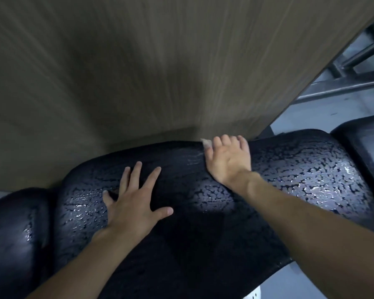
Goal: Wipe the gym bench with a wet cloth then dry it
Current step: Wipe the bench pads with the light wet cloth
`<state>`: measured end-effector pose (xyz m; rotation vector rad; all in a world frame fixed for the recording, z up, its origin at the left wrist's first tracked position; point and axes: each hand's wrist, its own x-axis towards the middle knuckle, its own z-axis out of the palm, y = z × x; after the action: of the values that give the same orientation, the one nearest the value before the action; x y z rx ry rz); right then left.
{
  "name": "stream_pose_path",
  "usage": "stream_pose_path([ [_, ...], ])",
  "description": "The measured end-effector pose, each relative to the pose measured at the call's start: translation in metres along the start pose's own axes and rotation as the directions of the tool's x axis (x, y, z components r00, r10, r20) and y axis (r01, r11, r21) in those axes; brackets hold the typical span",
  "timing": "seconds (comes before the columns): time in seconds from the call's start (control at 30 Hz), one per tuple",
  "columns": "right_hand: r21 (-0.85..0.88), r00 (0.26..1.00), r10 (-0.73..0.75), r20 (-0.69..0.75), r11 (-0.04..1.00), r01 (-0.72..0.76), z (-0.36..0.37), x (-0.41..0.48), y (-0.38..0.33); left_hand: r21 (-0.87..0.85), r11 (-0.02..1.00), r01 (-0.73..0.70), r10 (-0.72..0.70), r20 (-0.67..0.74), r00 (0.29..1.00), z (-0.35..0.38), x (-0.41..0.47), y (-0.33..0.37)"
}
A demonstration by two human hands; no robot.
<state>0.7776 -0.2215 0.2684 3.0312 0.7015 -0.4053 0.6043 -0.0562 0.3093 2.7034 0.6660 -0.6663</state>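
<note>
The wet wipe appears under way: the beaded black gym bench (203, 201) is steadied by the flat, spread left hand (134, 203), while a pale cloth (205, 143) is pressed at its far edge under the right hand (229, 158); drying seems next.

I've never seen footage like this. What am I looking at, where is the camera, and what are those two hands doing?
There is no machine here: a person wears one camera on the head, looking down at their own arms. The black cracked surface is a padded gym bench, and its shiny patches look wet. The left hand lies flat and spread on the pad, holding nothing. The right hand presses at the far edge, with a pale bit of cloth peeking out from under its fingers. Behind the bench stands a brown wood-grain panel, blurred. At the upper right, dark metal bars sit over a grey floor.
</note>
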Motion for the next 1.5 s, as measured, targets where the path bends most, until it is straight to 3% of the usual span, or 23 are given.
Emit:
stream_pose_path([
  [0.1,0.043,0.998,-0.064,0.001,0.997,0.064,0.001,0.007,-0.041,-0.002,1.000,0.027,-0.027,0.005,1.000,0.000,-0.006,-0.017],
  [0.23,-0.019,0.977,-0.212,-0.005,0.977,0.212,-0.003,0.004,-0.015,-0.019,0.999,0.044,-0.043,0.010,0.999,0.002,-0.011,-0.033],
  [0.4,-0.114,0.997,-0.077,-0.019,0.991,0.074,-0.002,-0.002,0.021,-0.078,0.995,0.054,-0.053,0.010,0.999,0.002,-0.023,-0.058],
  [0.5,-0.075,0.997,0.061,-0.042,0.995,-0.064,0.002,0.001,-0.007,-0.094,0.993,0.068,-0.068,0.007,0.998,0.004,-0.029,-0.074],
  [0.57,-0.051,0.997,0.069,-0.037,0.996,-0.071,0.002,0.006,-0.036,-0.090,0.993,0.076,-0.076,-0.003,0.997,0.006,-0.032,-0.083],
  [0.8,-0.061,0.974,-0.225,0.013,0.972,0.225,0.006,0.018,-0.158,-0.134,0.988,0.077,-0.079,-0.012,0.997,0.010,-0.044,-0.110],
  [0.97,-0.100,0.921,-0.389,0.023,0.916,0.390,0.002,0.016,-0.145,-0.147,0.986,0.080,-0.089,-0.053,0.995,0.014,-0.056,-0.130],
  [1.1,-0.130,0.980,-0.196,-0.028,0.973,0.191,0.002,0.014,-0.116,-0.122,0.988,0.092,-0.104,-0.103,0.989,0.021,-0.065,-0.149],
  [1.23,-0.117,0.996,-0.084,-0.036,0.990,0.079,0.007,0.010,-0.158,-0.143,0.983,0.120,-0.139,-0.136,0.981,0.030,-0.077,-0.161],
  [1.5,-0.121,0.909,-0.416,0.006,0.903,0.413,0.021,-0.011,-0.292,-0.075,0.983,0.170,-0.176,-0.088,0.980,0.034,-0.095,-0.174],
])
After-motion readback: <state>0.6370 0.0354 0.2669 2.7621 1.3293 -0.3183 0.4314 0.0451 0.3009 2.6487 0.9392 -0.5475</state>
